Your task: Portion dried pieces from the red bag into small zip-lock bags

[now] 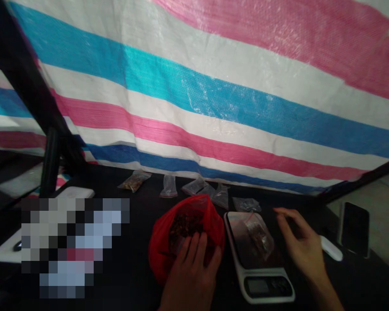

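Observation:
A red plastic bag (pixel 158 233) stands with its mouth spread, and dark brown loose bits (pixel 186 224) lie inside. My left hand (pixel 194 268) reaches over its near rim, fingers stretched out into the opening; the fingertips are partly in shadow. To the right is a white kitchen scale (pixel 267 274) with a dark plate and small display. On that plate rests a clear zip bag (pixel 259 235) with some brownish contents. My right hand (pixel 300 242) hovers just right of the scale, thumb and forefinger tips brought together; anything between them is too small to make out.
Several small clear bags (pixel 194 186) line the table's back edge, one bag with brown contents (pixel 134 181) at the left. A phone (pixel 355 229) and a white rounded object (pixel 331 248) are at right. Striped tarp (pixel 214 95) hangs behind. Pixelation covers the left foreground.

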Motion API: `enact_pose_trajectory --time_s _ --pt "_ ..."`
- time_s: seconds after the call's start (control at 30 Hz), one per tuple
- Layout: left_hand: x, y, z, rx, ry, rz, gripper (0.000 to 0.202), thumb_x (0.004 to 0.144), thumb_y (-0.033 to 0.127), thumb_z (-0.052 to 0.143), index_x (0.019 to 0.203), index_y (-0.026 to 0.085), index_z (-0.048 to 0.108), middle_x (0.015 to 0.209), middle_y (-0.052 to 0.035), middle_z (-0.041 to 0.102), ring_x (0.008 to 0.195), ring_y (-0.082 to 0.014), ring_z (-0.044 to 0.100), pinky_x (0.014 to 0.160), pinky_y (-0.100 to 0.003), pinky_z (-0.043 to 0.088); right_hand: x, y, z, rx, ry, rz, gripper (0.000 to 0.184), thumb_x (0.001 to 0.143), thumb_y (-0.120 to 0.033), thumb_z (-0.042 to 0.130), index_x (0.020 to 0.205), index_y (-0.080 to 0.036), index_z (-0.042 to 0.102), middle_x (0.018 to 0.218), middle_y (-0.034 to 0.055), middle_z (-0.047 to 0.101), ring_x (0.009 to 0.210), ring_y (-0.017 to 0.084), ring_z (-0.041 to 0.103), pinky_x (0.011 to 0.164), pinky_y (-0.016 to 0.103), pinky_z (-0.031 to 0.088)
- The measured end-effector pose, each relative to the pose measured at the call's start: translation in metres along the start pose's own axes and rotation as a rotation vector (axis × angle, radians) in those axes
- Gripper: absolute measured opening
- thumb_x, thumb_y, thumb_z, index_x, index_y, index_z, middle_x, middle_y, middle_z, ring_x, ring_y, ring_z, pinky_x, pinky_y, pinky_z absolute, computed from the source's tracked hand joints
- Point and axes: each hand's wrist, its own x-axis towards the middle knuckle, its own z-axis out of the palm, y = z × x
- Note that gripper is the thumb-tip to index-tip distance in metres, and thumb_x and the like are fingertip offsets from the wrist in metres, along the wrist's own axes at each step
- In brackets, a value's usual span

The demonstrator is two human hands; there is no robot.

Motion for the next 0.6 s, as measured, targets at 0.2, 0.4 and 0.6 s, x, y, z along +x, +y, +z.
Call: enact_pose_trajectory --time_s 0.2,0.4,0.6 --pt "0.008 0.005 -0.001 -0.032 0.237 0.042 0.026 0.095 0.032 0.055 0.114 0.025 0.072 0.117 -0.0112 0.070 0.118 -0.0266 0.059 0.106 -0.038 0.039 -0.007 -0.004 0.001 -0.060 -0.302 -0.113 0.042 0.088 -0.050 0.060 0.123 -0.026 0.066 0.099 0.0064 0.071 0.091 0.027 0.068 0.085 0.041 0.055" --pt "0.018 0.009 -0.015 -0.231 0.356 0.032 0.019 0.091 0.018 0.056 0.098 0.026 0.071 0.103 -0.0061 0.068 0.105 -0.0220 0.063 0.098 -0.033 0.045 -0.013 -0.012 0.010 -0.082 -0.372 -0.044 0.041 0.086 -0.047 0.065 0.122 -0.027 0.066 0.112 0.0082 0.073 0.101 0.030 0.069 0.090 0.045 0.055" --pt "0.015 0.010 -0.018 -0.834 0.224 -0.148 0.033 0.093 0.019 0.058 0.125 0.020 0.059 0.117 -0.0110 0.069 0.108 -0.0198 0.069 0.091 -0.025 0.057 -0.030 -0.061 0.017 0.197 -0.293 -0.019 0.038 0.088 -0.040 0.069 0.124 -0.029 0.064 0.121 0.0063 0.072 0.110 0.026 0.070 0.094 0.034 0.057"
